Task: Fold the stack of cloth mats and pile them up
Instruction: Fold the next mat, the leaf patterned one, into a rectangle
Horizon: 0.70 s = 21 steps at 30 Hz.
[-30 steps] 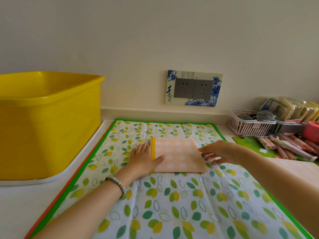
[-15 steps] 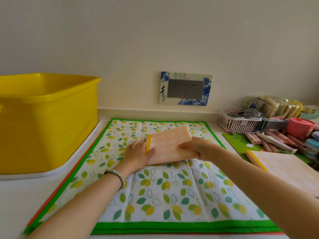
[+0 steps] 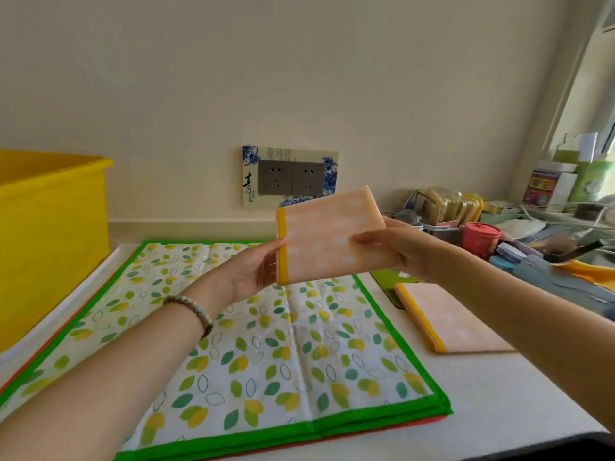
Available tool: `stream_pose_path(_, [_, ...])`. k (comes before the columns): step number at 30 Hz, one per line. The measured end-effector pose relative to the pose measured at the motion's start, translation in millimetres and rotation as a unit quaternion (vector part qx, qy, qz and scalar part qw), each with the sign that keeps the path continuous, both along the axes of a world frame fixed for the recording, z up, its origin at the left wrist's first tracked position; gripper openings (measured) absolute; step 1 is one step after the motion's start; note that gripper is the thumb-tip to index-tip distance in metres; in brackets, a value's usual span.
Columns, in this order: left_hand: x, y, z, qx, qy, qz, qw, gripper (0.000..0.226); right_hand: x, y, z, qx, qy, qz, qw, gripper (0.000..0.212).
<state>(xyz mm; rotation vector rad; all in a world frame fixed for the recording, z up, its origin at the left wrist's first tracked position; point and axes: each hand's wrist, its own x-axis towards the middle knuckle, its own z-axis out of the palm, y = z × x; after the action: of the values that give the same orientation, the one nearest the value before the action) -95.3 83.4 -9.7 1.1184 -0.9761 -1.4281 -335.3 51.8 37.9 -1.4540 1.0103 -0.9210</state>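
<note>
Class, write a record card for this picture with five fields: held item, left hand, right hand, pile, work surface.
held item: folded mat, orange with a yellow edge, in the air above the leaf mat
left hand: holds the yellow-edged side
right hand: pinches the opposite side, thumb in front
pile: folded orange cloth on the counter, right of the leaf mat
work surface: leaf mat lies flat, green-bordered; yellow tub to its left

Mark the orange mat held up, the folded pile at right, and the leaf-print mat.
held orange mat (image 3: 329,234), head view, middle of its checked face.
folded pile (image 3: 456,321), head view, bare top of the upper mat.
leaf-print mat (image 3: 266,347), head view, printed centre near the crease.
</note>
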Motion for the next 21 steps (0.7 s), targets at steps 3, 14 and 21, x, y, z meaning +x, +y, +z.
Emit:
stream_pose_path(3, [-37.4,-10.5,11.1,-0.010,0.007,-0.020,1.000,0.014,-44.3,-1.0,12.3,0.000,0.041,-0.032,0.999,0.029])
stream_pose_path(14, [-156.0,-37.1,2.6,0.036,-0.041,-0.148,0.988,0.010,-179.0,-12.7,3.8,0.066,0.172,-0.142,0.973,0.025])
stream_pose_path(21, [-191.3,-42.6,-28.6,0.095,-0.125,-0.148,0.976,0.014,-204.9,-22.2,-32.2,0.130,0.309,-0.169,0.927,0.040])
